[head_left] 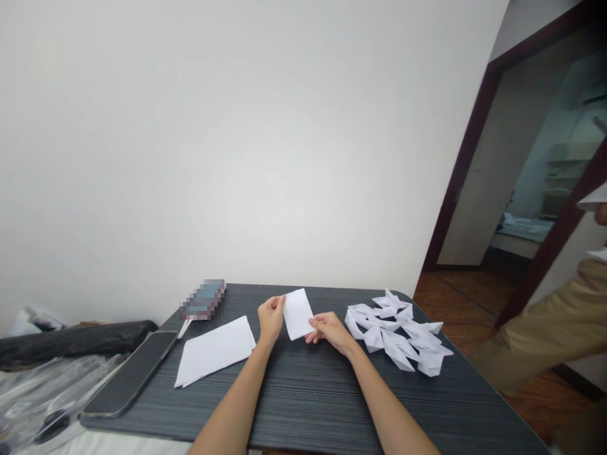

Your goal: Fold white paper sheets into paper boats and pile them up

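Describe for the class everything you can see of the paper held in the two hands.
The paper is a small white rectangle, flat-looking and smooth, with no writing visible on the side that shows. It is taller than wide and leans a little, its top tipped toward the left. The left hand pinches its upper left edge; the right hand grips its lower right corner. Whether its lower edge touches the dark table cannot be told.

I see soft light on the wall [294,151], brightest mid-frame; far right, the doorway [515,170] dims and trousers [545,319] blur.
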A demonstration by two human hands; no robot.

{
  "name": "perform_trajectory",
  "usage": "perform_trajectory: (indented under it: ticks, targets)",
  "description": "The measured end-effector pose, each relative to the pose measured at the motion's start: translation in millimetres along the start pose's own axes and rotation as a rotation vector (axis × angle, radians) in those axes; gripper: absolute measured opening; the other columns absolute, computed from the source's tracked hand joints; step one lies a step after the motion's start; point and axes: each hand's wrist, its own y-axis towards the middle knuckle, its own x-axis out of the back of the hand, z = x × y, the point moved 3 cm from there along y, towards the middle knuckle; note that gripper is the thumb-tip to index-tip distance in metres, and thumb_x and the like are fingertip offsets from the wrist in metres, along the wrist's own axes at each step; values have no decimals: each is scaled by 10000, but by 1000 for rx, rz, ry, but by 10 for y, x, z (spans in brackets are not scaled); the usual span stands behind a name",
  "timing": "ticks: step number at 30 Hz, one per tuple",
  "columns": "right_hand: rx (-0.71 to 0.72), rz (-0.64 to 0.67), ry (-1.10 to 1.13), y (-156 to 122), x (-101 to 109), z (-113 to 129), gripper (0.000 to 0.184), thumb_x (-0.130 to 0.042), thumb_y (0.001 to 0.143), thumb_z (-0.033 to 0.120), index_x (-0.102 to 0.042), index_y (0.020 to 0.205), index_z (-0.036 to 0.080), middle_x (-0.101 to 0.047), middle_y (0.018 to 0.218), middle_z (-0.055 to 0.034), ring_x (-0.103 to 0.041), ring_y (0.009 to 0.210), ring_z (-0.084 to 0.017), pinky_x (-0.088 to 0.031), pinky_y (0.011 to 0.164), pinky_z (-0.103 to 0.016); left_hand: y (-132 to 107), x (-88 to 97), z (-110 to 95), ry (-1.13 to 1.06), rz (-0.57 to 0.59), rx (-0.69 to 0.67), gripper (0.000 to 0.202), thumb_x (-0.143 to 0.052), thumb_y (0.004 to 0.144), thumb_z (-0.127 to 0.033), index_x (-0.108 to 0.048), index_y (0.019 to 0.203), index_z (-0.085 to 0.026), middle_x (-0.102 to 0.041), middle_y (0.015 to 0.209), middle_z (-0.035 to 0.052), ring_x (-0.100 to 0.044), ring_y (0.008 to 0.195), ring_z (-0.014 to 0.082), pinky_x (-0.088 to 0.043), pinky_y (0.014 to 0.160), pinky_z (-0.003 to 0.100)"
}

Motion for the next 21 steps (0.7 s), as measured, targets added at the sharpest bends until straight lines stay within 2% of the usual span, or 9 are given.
perform_trajectory:
  ticks: [3,6,10,12,15,18,21]
  targets:
    - [-42,29,0,-16,28,-6,378,-546,647,465,-539,665,88,-635,582,-109,-603,524,-165,-403,471,-225,26,52,3,20,-20,-8,290,-521,665,-384,-595,630,-106,-604,594,36,-530,549,133,-371,467,195]
    - [-1,-55,-12,-23,67,46,400,-521,660,491,-562,706,95,-639,649,-106,-605,573,-165,-411,489,-232,28,65,-3,38,-13,-8,294,-521,665,-383,-597,618,-103,-588,562,29,-513,526,123,-356,452,190]
    - [150,-165,-45,10,42,102,432,-490,663,525,-584,803,128,-629,704,-62,-577,615,-163,-421,545,-262,-53,-57,-52,26,126,-25,304,-523,661,-388,-610,619,-99,-588,552,28,-506,508,118,-354,446,191]
    - [178,-243,-124,43,35,80,446,-481,649,548,-590,709,119,-605,609,-42,-542,547,-160,-395,494,-255,-101,-131,-61,9,197,-30,303,-521,666,-384,-612,624,-98,-597,565,34,-514,518,122,-367,457,196]
    - [202,-369,-262,82,72,37,466,-454,649,561,-560,572,114,-531,482,-12,-466,464,-130,-319,418,-223,-120,-168,-37,10,223,-30,297,-512,680,-373,-613,638,-96,-612,594,49,-532,540,134,-388,475,207]
    - [227,-384,-352,90,116,25,457,-433,672,539,-524,512,121,-466,432,10,-399,432,-101,-262,394,-205,-90,-142,-36,58,258,-32,288,-510,684,-361,-623,650,-98,-624,610,63,-551,557,150,-412,501,225]
    - [253,-333,-426,68,109,43,432,-423,702,493,-496,483,128,-424,424,23,-357,425,-84,-236,391,-196,-79,-118,-148,131,360,-75,265,-537,661,-332,-646,779,-122,-648,745,87,-579,667,185,-440,600,266]
